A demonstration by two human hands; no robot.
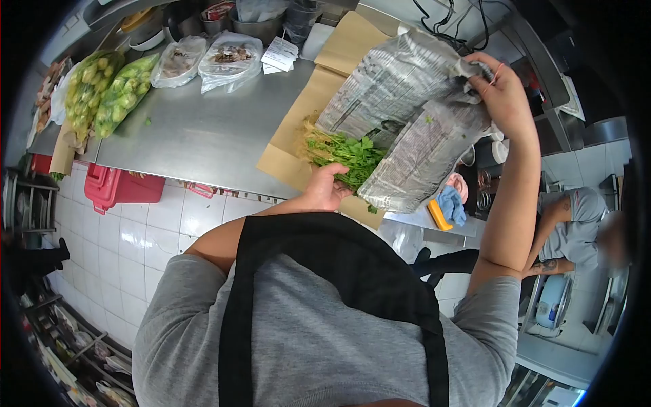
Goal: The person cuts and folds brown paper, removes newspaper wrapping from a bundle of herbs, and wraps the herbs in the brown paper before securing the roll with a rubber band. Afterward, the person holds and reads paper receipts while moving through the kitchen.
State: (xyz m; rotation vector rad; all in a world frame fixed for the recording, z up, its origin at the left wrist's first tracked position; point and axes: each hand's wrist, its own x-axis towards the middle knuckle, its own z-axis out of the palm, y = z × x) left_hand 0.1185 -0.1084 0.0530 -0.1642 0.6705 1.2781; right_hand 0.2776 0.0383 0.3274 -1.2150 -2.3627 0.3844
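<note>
A bunch of leafy green herbs, with pale stringy roots at its left end, lies partly inside folded newspaper. My left hand grips the near side of the bunch, thumb on top and some fingers hidden. At the upper right, my right hand pinches the far edge of the newspaper and holds it raised. The newspaper's front flap covers the leafy end of the herbs. Beneath them, brown cardboard is spread on the steel counter.
Bags of green vegetables and two clear plastic bags sit on the counter's left and back. A red bin stands below. Blue cloth and a yellow object lie at right, near another person.
</note>
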